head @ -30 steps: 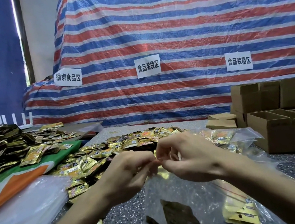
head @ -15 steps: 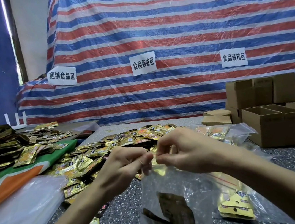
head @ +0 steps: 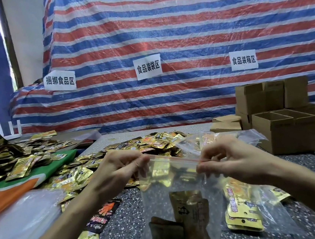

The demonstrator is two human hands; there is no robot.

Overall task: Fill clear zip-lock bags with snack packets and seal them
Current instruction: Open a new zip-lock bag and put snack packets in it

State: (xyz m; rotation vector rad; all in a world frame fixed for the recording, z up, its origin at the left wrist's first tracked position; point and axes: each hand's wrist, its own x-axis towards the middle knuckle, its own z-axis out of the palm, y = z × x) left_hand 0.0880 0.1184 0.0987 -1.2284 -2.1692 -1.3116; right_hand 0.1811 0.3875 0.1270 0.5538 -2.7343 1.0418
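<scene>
A clear bag (head: 158,196) hangs upright, its red zip strip (head: 174,159) stretched level across the top. Two dark brown packets (head: 189,210) stand in its bottom. Just right of it a second bag (head: 271,216) lies flat, holding gold packets (head: 241,210). Behind, loose packets (head: 155,141) lie heaped; a black-and-orange packet (head: 103,215) lies apart at the left

Left hand (head: 117,172), right hand (head: 234,162) slid apart along zip-lock bag (head: 162,200) seal.
</scene>
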